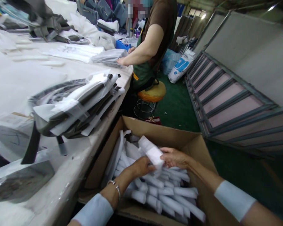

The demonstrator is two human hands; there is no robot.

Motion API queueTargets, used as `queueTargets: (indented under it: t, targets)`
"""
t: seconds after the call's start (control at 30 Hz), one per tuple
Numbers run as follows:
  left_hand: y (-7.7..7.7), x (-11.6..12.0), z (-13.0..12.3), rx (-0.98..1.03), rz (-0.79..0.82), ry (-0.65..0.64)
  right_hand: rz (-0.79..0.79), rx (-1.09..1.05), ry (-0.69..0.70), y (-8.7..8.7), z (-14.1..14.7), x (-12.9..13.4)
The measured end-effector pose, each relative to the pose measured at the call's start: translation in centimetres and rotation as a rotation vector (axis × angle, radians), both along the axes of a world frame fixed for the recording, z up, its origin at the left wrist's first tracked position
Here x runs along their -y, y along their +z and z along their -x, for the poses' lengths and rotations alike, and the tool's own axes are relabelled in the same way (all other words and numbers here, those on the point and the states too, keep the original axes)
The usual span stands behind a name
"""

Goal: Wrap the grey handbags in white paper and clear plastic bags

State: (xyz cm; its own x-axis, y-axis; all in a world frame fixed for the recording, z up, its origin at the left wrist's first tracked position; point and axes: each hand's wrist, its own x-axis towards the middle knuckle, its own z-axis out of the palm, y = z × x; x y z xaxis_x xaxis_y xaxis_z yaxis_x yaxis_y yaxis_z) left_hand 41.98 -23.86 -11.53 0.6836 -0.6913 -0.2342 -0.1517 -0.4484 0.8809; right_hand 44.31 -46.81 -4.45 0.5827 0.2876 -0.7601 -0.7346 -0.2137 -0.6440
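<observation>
Over the open cardboard box (155, 126), both my hands are on a white wrapped bundle (151, 151). The fingers of my right hand (174, 158) pinch the right end of that bundle. My left hand (141, 167), below a silver bracelet on the wrist, curls at the bundle's near side, its fingertips partly hidden. Several white foam-like rolls (172, 204) fill the box beneath my hands, and longer white strips (119, 153) lean along its left side.
A table (85, 163) on the left carries a stack of dark, plastic-wrapped pieces (77, 106). Beyond the box, a person (153, 40) handles a wrapped item beside a yellow stool (153, 91). Metal-framed panels (235, 97) stand on the right.
</observation>
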Motion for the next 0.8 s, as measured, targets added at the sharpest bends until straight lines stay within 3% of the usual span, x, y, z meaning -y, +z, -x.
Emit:
queueTargets:
  t: [0.13,0.27,0.43,0.53,0.63,0.73,0.8]
  targets:
    - [1.5,-0.4,-1.1,-0.105,0.243,0.267,-0.052,0.179,0.173,-0.3,-0.3,-3.6]
    - [3.3,-2.4,-3.6,-0.128,0.402,0.592,0.120,0.448,0.335,-0.1,-1.3,-6.4]
    - [7.3,-3.7,-7.8,-0.116,0.510,0.832,0.251,0.762,0.267,1.4,-2.5,-8.7]
    - [10.2,-2.7,-8.7,-0.106,0.559,0.834,0.266,0.896,0.146,2.4,-3.7,-8.2]
    - [12.4,-1.0,-8.3,-0.090,0.553,0.740,0.204,0.890,0.008,2.8,-4.7,-6.3]
    - [13.0,0.0,-7.5,-0.059,0.474,0.592,0.142,0.873,-0.121,3.1,-4.8,-3.8]
    - [12.2,0.1,-7.0,-0.025,0.379,0.501,0.117,0.840,-0.220,3.4,-4.1,-2.4]
